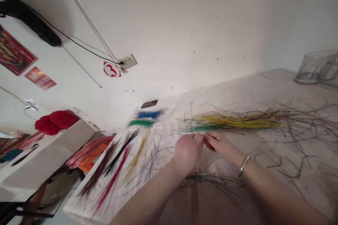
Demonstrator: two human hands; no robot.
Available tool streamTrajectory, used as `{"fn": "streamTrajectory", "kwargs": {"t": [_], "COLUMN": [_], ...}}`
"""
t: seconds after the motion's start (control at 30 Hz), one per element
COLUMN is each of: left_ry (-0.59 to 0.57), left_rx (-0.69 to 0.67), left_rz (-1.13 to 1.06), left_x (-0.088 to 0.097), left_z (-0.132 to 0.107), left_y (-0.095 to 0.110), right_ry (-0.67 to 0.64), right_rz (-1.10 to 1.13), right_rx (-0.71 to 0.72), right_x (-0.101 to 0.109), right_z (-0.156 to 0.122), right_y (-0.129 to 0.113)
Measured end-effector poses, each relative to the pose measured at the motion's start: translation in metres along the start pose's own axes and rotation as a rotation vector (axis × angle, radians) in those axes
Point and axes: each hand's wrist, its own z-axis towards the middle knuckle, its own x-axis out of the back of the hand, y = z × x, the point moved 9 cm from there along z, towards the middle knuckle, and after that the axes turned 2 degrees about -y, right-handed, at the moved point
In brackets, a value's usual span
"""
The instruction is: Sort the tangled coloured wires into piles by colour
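My left hand [188, 151] and my right hand [220, 145] meet fingertip to fingertip over the table [237, 88], both pinched closed. What they pinch is too thin to make out, probably a strand. Just beyond them lies a long tangled pile of yellow and green strands [232, 121]. My right wrist wears a silver bangle [244, 165]. A loose bunch of dark green strands [208, 179] lies under my forearms.
Sorted bundles lie at the left: blue [149, 114], green [141, 123], black [120, 153], red [113, 177], yellow [136, 156] and brown [97, 172]. A phone [149, 103] rests by the wall. A glass jug [315, 66] stands far right. A box and red items sit left of the table.
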Motion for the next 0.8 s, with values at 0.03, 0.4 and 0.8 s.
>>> {"fn": "streamTrajectory", "kwargs": {"t": [0.03,0.4,0.8], "left_ry": [-0.005,0.034,0.047], "left_rx": [-0.002,0.174,0.333], "left_rz": [0.004,-0.112,-0.136], "left_x": [-0.001,0.007,0.014], "left_z": [0.000,-0.029,-0.104], "left_y": [0.000,-0.062,-0.112], "right_ry": [0.003,0.290,0.274], "right_rz": [-0.020,0.224,0.329], "right_rx": [-0.002,-0.018,-0.053], "right_x": [0.000,0.041,0.043], "right_z": [0.000,0.002,0.002], "right_y": [0.000,0.012,0.032]}}
